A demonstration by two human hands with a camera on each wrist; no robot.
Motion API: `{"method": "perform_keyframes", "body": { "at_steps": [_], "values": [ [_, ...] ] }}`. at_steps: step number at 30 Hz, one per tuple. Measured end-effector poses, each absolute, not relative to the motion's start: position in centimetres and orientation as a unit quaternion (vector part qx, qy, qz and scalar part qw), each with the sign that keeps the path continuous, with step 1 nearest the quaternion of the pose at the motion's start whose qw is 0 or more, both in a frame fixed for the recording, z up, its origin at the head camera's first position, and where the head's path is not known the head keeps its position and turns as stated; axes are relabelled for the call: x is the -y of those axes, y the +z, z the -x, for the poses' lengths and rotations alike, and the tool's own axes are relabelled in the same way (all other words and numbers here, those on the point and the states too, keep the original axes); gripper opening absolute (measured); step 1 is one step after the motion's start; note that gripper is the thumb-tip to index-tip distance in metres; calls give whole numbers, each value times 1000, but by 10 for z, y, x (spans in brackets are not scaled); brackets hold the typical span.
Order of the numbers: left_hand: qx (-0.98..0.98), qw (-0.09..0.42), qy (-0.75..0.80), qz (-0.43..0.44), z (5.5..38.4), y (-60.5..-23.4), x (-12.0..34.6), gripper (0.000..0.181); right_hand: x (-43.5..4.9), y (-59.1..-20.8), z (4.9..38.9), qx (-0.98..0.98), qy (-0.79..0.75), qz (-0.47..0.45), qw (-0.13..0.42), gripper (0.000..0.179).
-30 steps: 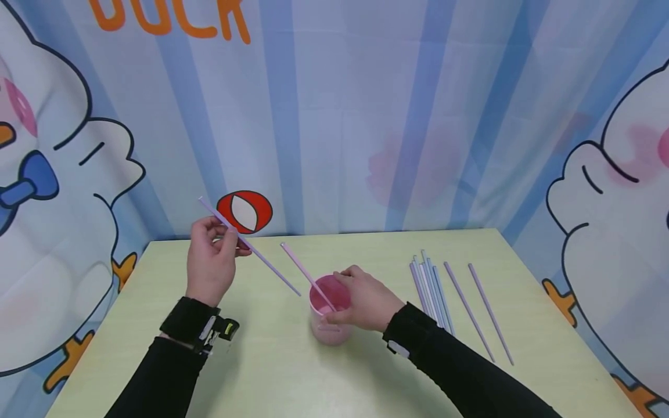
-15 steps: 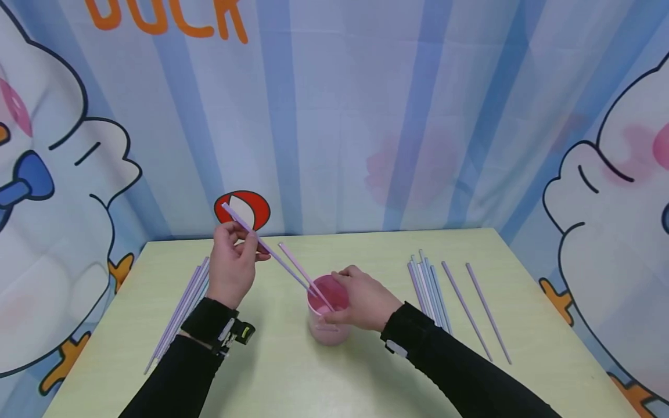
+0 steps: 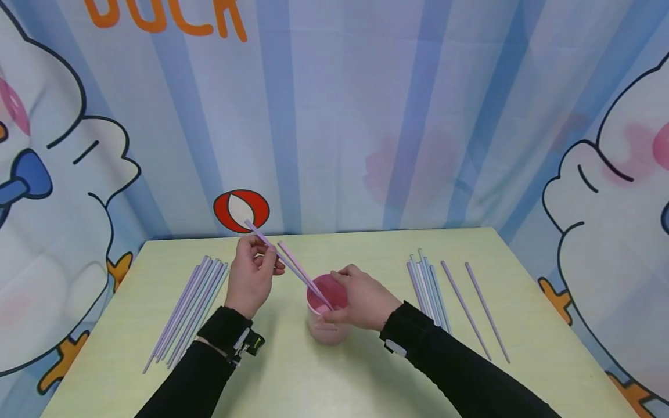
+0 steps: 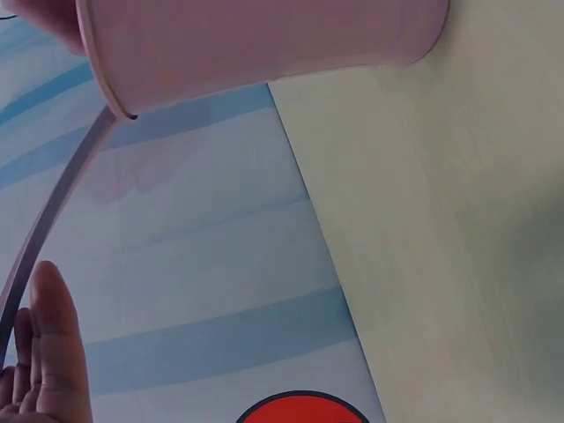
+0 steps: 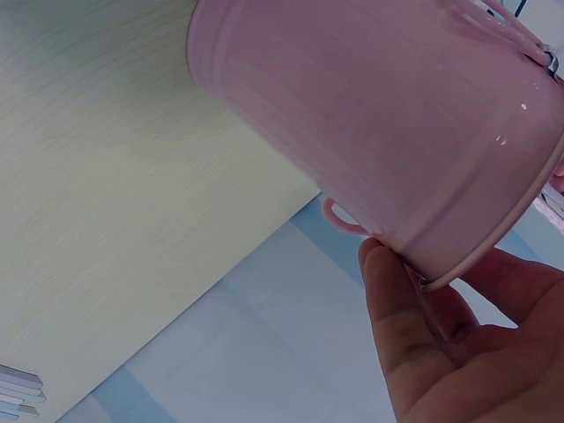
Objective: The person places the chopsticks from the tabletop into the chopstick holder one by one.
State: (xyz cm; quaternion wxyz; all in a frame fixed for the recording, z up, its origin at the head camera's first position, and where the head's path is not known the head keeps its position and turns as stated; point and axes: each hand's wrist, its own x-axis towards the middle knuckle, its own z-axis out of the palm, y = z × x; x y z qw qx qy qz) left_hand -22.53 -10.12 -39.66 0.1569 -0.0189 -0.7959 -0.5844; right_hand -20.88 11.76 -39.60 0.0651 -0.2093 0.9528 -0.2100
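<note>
In the head view a small pink metal pail (image 3: 328, 335) stands upright mid-table. My right hand (image 3: 368, 301) grips its rim from the right, and the right wrist view shows the fingers (image 5: 392, 308) at that rim beside a small handle loop (image 5: 342, 218). A pink straw (image 3: 284, 248) leans in the pail, its upper end sticking out to the left. My left hand (image 3: 252, 280) pinches a purple straw (image 3: 255, 229) slantwise, with its lower end inside the pail's mouth. The two straws run close together, nearly parallel.
Several pastel straws (image 3: 189, 307) lie side by side on the table's left. To the right is another bundle of straws (image 3: 430, 290), with two single purple straws beyond it. A cartoon-printed curtain (image 3: 340, 116) hangs behind the table's back edge.
My left hand has moved right and slightly down, bringing the purple straw's lower end into the pail. The straws on the left have come into view. My right hand stays on the pail.
</note>
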Motion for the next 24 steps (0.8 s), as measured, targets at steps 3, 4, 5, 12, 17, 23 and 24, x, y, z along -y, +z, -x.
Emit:
{"method": "perform_keyframes", "body": {
  "at_steps": [3, 4, 5, 12, 17, 23, 24],
  "values": [
    [806, 140, -574, 17, 224, -400, 98, 29, -117, -395, 209, -953, -208, 210, 66, 87],
    [810, 135, -571, 17, 224, -401, 96, 29, -118, -395, 209, -953, -207, 211, 65, 88],
    [812, 131, -568, 18, 224, -402, 95, 29, -118, -395, 210, -953, -206, 212, 65, 88],
    [830, 106, -546, 28, 224, -412, 88, 29, -118, -396, 211, -952, -213, 212, 63, 88],
    [850, 96, -516, 32, 224, -418, 83, 26, -117, -396, 210, -952, -217, 210, 59, 86],
    [867, 89, -489, 37, 222, -421, 80, 24, -118, -397, 210, -950, -226, 210, 59, 83],
    [868, 89, -487, 37, 222, -421, 80, 24, -118, -397, 210, -950, -225, 209, 60, 84]
  ]
}}
